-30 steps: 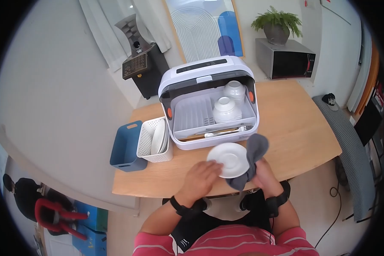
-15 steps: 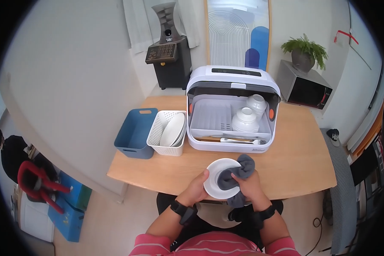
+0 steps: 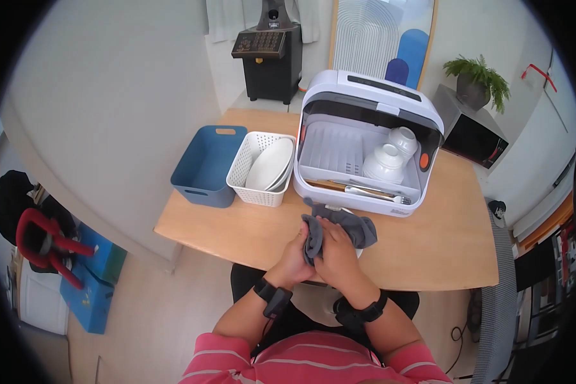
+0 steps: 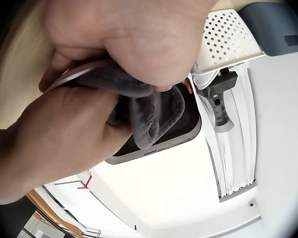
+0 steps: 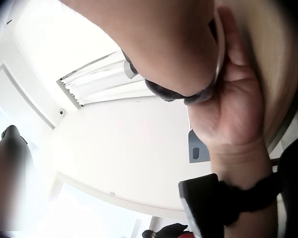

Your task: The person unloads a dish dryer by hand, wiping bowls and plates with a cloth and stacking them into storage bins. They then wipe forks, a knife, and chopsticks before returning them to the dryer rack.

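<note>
Near the table's front edge, a grey cloth [image 3: 355,225] covers most of a white plate [image 3: 360,252]. Only slivers of the plate show in the head view; its thin rim [image 5: 221,47] runs between the hands in the right wrist view. My left hand [image 3: 293,261] holds the plate at its left side, fingers behind it and thumb at the front. My right hand [image 3: 339,256] grips the cloth and presses it on the plate's face, close beside the left thumb. In the left wrist view a fold of cloth sticks out past the fingers.
Beyond the hands stands a white dish dryer [image 3: 368,80], lid raised, with stacked white bowls [image 3: 385,163] and cutlery [image 3: 365,190]. To its left are a white perforated basket [image 3: 262,197] holding plates [image 3: 270,163] and a blue bin [image 3: 201,192]. A microwave [image 3: 473,137] sits behind, right.
The left hand has gone from beside the plate to holding its left side. The right hand has brought the cloth over the plate, then across toward the left hand. The head view has shifted.
</note>
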Motion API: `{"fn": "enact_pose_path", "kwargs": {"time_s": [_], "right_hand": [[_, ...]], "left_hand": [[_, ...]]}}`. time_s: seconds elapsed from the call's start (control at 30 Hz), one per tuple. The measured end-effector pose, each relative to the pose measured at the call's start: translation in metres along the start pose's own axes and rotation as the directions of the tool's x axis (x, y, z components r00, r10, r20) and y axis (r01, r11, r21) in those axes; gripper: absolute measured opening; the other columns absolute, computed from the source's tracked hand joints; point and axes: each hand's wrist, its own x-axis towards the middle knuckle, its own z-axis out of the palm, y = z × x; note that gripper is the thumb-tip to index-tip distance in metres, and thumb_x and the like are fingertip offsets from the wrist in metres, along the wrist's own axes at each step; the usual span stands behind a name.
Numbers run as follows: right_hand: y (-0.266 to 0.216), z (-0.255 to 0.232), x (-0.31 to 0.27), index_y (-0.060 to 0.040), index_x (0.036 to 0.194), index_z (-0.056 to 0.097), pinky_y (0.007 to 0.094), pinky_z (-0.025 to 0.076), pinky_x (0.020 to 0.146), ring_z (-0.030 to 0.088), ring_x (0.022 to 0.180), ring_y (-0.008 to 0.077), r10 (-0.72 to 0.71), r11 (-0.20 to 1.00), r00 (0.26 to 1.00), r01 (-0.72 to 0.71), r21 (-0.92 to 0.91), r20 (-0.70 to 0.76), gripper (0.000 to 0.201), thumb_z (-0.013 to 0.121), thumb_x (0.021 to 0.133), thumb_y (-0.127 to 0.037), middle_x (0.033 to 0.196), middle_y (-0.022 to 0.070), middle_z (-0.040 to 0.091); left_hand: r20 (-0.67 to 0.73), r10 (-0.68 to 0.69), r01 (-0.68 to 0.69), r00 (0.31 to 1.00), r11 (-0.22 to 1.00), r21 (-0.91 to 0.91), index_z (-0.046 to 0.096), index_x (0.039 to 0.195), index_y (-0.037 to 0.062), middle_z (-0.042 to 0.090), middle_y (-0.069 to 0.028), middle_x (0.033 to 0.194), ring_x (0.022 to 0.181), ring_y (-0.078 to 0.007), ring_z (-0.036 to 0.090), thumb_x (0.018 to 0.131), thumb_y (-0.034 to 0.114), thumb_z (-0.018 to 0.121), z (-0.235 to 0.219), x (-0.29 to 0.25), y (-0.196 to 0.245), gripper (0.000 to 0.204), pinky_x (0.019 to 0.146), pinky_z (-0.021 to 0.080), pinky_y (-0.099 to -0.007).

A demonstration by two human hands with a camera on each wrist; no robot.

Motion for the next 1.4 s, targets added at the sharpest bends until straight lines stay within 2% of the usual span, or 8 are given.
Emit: {"fn": "enact_pose_path", "kwargs": {"time_s": [0.37, 0.57, 0.6, 0.77, 0.87, 1.03, 1.23, 1.4], "right_hand": [[0.015, -0.075, -0.030, -0.0080, 0.110, 0.073, 0.0500, 0.037, 0.117, 0.061, 0.128, 0.0258, -0.216, 0.971, 0.889, 0.240, -0.010, 0.404, 0.037, 0.074, 0.074, -0.011, 0.128, 0.0065, 0.070], [0.074, -0.102, -0.052, -0.0102, 0.102, 0.075, 0.0475, 0.045, 0.105, 0.065, 0.118, 0.0259, -0.198, 0.924, 0.970, 0.233, -0.302, 0.142, 0.028, 0.078, 0.074, -0.012, 0.122, 0.0050, 0.072], [0.085, -0.110, -0.058, -0.0102, 0.102, 0.075, 0.0475, 0.045, 0.105, 0.065, 0.118, 0.0259, -0.201, 0.925, 0.970, 0.233, -0.299, 0.135, 0.028, 0.078, 0.074, -0.012, 0.122, 0.0050, 0.072], [0.122, -0.144, -0.096, -0.0047, 0.105, 0.072, 0.0484, 0.048, 0.098, 0.067, 0.107, 0.0358, 0.123, 0.919, 0.915, -0.252, -0.304, -0.385, 0.028, 0.074, 0.077, -0.009, 0.112, 0.0136, 0.073], [0.143, -0.147, -0.125, -0.0036, 0.106, 0.070, 0.0492, 0.048, 0.095, 0.066, 0.103, 0.0387, 0.339, 0.817, 0.848, -0.480, -0.319, -0.409, 0.028, 0.073, 0.078, -0.010, 0.108, 0.0150, 0.073], [0.141, -0.146, -0.126, -0.0026, 0.102, 0.069, 0.0495, 0.048, 0.089, 0.065, 0.098, 0.0401, 0.277, 0.808, 0.843, -0.464, -0.363, -0.461, 0.026, 0.073, 0.078, -0.011, 0.100, 0.0164, 0.071], [0.143, -0.152, -0.128, -0.0027, 0.102, 0.069, 0.0485, 0.048, 0.089, 0.065, 0.098, 0.0378, 0.255, 0.866, 0.848, -0.414, -0.280, -0.464, 0.027, 0.074, 0.076, -0.012, 0.099, 0.0150, 0.072], [0.147, -0.151, -0.131, -0.0024, 0.100, 0.070, 0.0476, 0.048, 0.090, 0.066, 0.098, 0.0355, 0.261, 0.877, 0.833, -0.416, -0.242, -0.487, 0.027, 0.075, 0.075, -0.012, 0.099, 0.0135, 0.072]], "left_hand": [[-0.112, 0.047, -0.033, 0.993, 0.992, 0.123, 0.041, 0.152, 0.0065, 0.056, -0.0155, 0.146, 0.132, -0.0313, 0.057, 0.104, 0.069, 0.028, 0.008, -0.001, 0.000, 0.080, 0.113, 0.045, -0.0463], [-0.007, 0.011, -0.010, 1.000, 0.995, 0.103, 0.033, 0.156, 0.0036, 0.046, -0.0162, 0.156, 0.143, -0.0336, 0.046, 0.111, 0.053, 0.030, 0.011, 0.003, -0.001, 0.067, 0.119, 0.038, -0.0509], [-0.033, -0.028, 0.028, 0.999, 0.999, 0.020, 0.033, 0.155, -0.0006, 0.047, -0.0182, 0.154, 0.142, -0.0346, 0.047, 0.110, 0.031, 0.044, 0.006, 0.004, 0.000, 0.056, 0.121, 0.037, -0.0509], [-0.044, 0.067, -0.062, 0.997, 0.992, 0.114, 0.034, 0.152, -0.0037, 0.048, -0.0209, 0.150, 0.140, -0.0356, 0.049, 0.092, 0.003, 0.053, 0.007, -0.007, -0.002, 0.064, 0.121, 0.037, -0.0498], [-0.060, 0.097, -0.084, 0.993, 0.977, 0.196, 0.035, 0.152, -0.0040, 0.050, -0.0203, 0.148, 0.138, -0.0341, 0.051, 0.084, -0.005, 0.052, 0.006, -0.005, -0.009, 0.070, 0.119, 0.040, -0.0486], [-0.120, 0.126, -0.062, 0.985, 0.899, 0.434, 0.037, 0.151, -0.0034, 0.051, -0.0188, 0.146, 0.138, -0.0342, 0.051, 0.077, -0.006, 0.050, 0.052, 0.005, 0.007, 0.075, 0.118, 0.041, -0.0482], [0.314, 0.546, -0.482, 0.777, 0.193, 0.855, 0.038, 0.153, -0.0011, 0.055, -0.0171, 0.141, 0.137, -0.0287, 0.050, 0.076, -0.009, 0.046, 0.107, 0.087, 0.067, 0.078, 0.115, 0.039, -0.0366], [0.382, 0.488, -0.245, 0.785, -0.322, 0.914, 0.029, 0.156, -0.0014, 0.056, -0.0291, 0.140, 0.131, -0.0399, 0.057, 0.083, -0.005, 0.046, 0.120, 0.157, 0.088, 0.076, 0.110, 0.044, -0.0396]]}}
